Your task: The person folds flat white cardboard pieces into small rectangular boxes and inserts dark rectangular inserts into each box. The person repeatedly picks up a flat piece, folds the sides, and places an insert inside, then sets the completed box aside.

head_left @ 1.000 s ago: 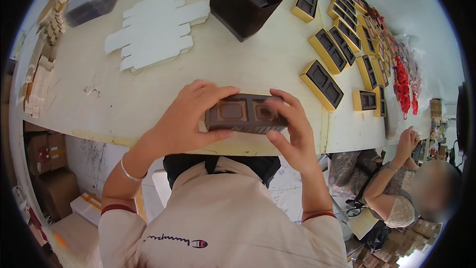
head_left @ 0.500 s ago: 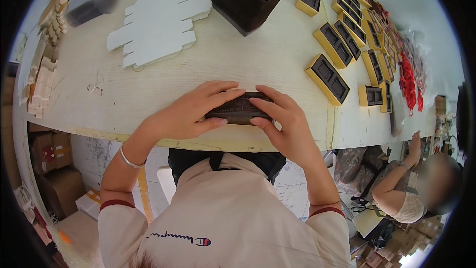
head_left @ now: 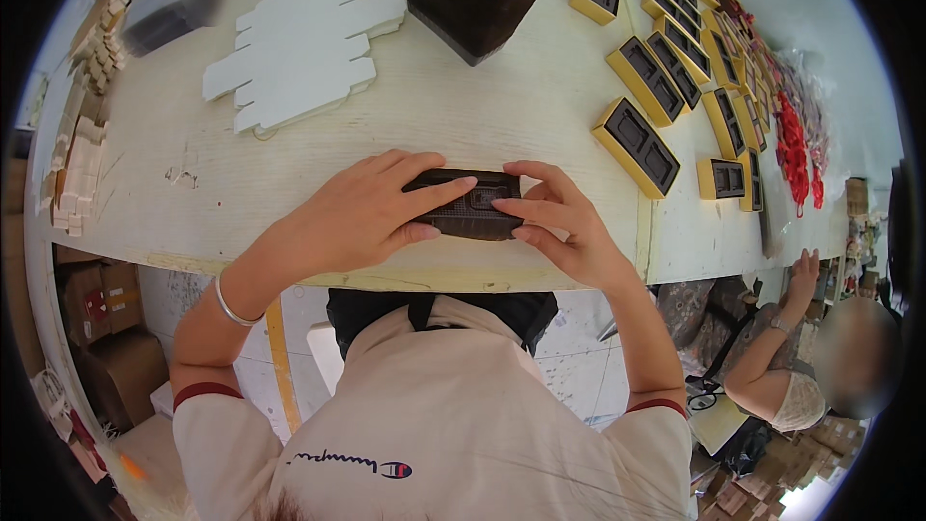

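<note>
A dark brown molded plastic insert tray [head_left: 475, 223] lies near the front edge of the table, its long side running left to right. My left hand [head_left: 362, 212] grips its left end, with the thumb on the near side and the index finger stretched across the top. At the right end, my right hand [head_left: 564, 222] holds it between thumb and fingers. The fingers hide both ends of the tray. Beyond my hands stands a tall stack of similar dark trays [head_left: 473, 19].
Flat white carton blanks [head_left: 304, 58] are piled at the far left. Yellow boxes with dark inserts [head_left: 637, 147] spread over the right side, beside red tassels [head_left: 793, 150]. Light cardboard pieces [head_left: 85, 169] line the left edge. Another person [head_left: 772, 376] sits at the right.
My right hand has shifted slightly right, its fingers more bent at the tray's end. More of the tray's top now shows between my hands. My left forearm has swung outward a little.
</note>
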A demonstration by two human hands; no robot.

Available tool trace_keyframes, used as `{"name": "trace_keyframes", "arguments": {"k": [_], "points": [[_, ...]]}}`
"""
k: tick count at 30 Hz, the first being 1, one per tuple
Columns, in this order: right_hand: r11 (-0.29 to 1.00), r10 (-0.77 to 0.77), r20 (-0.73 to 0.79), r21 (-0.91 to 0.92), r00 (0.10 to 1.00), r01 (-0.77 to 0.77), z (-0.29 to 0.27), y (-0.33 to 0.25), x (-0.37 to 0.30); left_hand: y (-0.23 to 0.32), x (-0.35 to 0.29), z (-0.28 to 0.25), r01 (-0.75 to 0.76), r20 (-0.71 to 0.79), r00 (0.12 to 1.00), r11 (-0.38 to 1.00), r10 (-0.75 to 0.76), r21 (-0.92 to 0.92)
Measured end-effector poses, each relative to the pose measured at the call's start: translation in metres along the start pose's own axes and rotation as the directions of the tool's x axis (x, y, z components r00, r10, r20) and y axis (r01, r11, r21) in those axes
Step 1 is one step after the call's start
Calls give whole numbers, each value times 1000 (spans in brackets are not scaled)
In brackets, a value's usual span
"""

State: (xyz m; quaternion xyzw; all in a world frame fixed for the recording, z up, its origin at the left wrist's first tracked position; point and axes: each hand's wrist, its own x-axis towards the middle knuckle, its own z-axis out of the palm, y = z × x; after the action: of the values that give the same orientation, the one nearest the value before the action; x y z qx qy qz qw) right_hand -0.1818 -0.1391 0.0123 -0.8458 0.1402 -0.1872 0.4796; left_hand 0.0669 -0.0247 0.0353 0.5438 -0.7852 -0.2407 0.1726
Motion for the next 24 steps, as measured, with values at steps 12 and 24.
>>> {"name": "trace_keyframes", "arguments": {"k": [12, 24], "points": [[928, -127, -65, -361, 990, 96, 3, 4, 1, -18, -3, 3, -124, 10, 992, 975, 128, -187], [779, -140, 161, -591, 977, 209, -5, -6, 3, -28, -10, 9, -276, -46, 958, 954, 283, 119]]}}
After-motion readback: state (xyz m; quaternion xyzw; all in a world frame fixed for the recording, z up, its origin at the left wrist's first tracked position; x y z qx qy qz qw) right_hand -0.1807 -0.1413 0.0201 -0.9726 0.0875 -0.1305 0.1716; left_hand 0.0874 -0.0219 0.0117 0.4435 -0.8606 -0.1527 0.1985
